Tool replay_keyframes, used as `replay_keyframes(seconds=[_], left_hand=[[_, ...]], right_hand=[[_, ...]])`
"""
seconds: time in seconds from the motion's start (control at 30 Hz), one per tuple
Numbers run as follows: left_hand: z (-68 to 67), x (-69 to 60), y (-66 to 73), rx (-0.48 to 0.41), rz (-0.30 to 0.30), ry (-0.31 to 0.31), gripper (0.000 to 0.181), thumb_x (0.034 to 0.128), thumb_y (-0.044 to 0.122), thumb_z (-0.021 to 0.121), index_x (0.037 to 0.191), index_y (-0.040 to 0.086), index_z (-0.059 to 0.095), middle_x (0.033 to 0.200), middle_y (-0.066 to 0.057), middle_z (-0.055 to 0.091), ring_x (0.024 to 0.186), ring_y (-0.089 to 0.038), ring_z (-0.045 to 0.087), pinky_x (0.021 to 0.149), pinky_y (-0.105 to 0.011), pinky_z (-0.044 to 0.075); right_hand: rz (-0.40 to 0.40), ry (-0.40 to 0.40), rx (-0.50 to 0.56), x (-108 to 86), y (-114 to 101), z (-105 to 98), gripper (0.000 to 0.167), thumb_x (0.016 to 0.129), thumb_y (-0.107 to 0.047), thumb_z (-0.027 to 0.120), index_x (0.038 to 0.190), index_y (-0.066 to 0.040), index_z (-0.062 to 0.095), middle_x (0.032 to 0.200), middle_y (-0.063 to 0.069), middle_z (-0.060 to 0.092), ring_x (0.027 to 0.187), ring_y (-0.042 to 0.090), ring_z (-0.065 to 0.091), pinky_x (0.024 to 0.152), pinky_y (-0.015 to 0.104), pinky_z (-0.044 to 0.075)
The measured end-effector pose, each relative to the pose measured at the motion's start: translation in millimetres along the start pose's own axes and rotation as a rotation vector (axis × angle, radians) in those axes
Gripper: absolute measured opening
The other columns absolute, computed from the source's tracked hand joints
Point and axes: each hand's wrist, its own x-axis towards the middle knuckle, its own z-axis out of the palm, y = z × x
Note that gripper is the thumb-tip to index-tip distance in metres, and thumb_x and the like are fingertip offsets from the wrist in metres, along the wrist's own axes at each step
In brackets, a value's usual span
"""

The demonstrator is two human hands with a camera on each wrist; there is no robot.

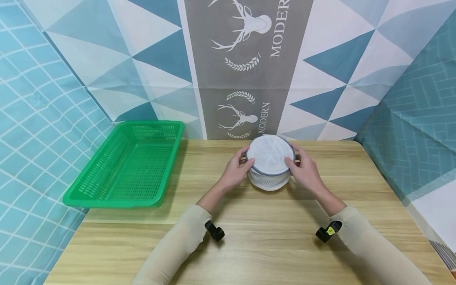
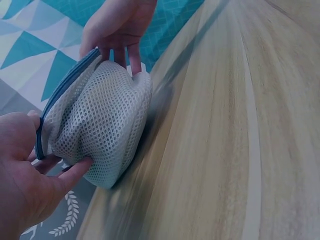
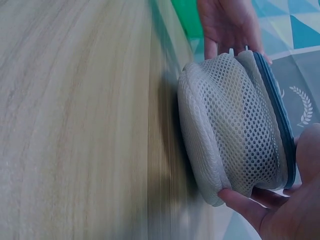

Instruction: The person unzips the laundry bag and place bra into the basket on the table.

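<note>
At the far left, a cloth wall point(image 1: 32, 107) in pale blue squares slopes down beside the tabletop point(image 1: 263, 245), and next to it sits a green basket point(image 1: 139, 170) with slotted sides, near the back left corner.

Further right, a beige sleeve point(image 1: 174, 249) with a small black camera point(image 1: 215, 230) at its cuff leads to the person's left hand point(image 1: 238, 167). That hand is partly closed, gripping the left side of a white mesh bag point(image 1: 270, 154): the thumb lies over the top edge, and the fingers bend round the side below.

The bag is round and drum-like, its flat top turned up, with a dark blue-grey zip band point(image 1: 268, 173) round the upper edge. It is held between the two hands near the back edge of the tabletop, in front of a grey panel point(image 1: 242, 75) printed with deer heads and the word MODERN. Whether its base touches the wood I can't make out.

On its right side the right hand point(image 1: 307, 168) mirrors the other, thumb on the rim and fingers curved against the mesh. Its sleeve point(image 1: 374, 245) carries a second camera point(image 1: 328, 231). Beyond, at the far right, hangs a teal herringbone-patterned cloth point(image 1: 417, 130).
</note>
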Motion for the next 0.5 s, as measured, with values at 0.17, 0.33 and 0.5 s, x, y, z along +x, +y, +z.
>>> replay_keyframes(seconds=[0.17, 0.33, 0.5], left_hand=[[-2.6, -3.0, -0.7, 0.014, 0.002, 0.003, 0.064, 0.1154, 0.021, 0.063, 0.173, 0.008, 0.039, 0.173, -0.025, 0.051, 0.157, -0.047, 0.056, 0.127, -0.053, 0.054], [-6.0, -5.9, -1.8, 0.031, 0.003, 0.005, 0.064, 0.1149, 0.019, 0.063, 0.173, 0.007, 0.039, 0.172, -0.026, 0.051, 0.156, -0.047, 0.057, 0.127, -0.052, 0.054], [-9.8, -8.7, -2.3, 0.045, 0.007, 0.007, 0.063, 0.1148, 0.019, 0.064, 0.172, 0.006, 0.04, 0.171, -0.026, 0.052, 0.156, -0.047, 0.058, 0.126, -0.052, 0.056]], right_hand=[[-0.004, 0.001, 0.002, -0.8, -0.9, 2.6, 0.071, 0.118, -0.03, 0.055, 0.178, -0.008, 0.026, 0.151, 0.039, 0.061, 0.13, 0.047, 0.071, 0.084, 0.022, 0.068], [-0.003, -0.003, 0.014, -1.0, -2.1, 6.1, 0.071, 0.117, -0.029, 0.056, 0.178, -0.007, 0.026, 0.148, 0.038, 0.062, 0.127, 0.045, 0.071, 0.08, 0.017, 0.065], [-0.017, -0.001, 0.012, -1.6, -3.5, 9.7, 0.07, 0.117, -0.027, 0.056, 0.178, -0.007, 0.027, 0.146, 0.037, 0.062, 0.124, 0.043, 0.071, 0.081, 0.019, 0.067]])
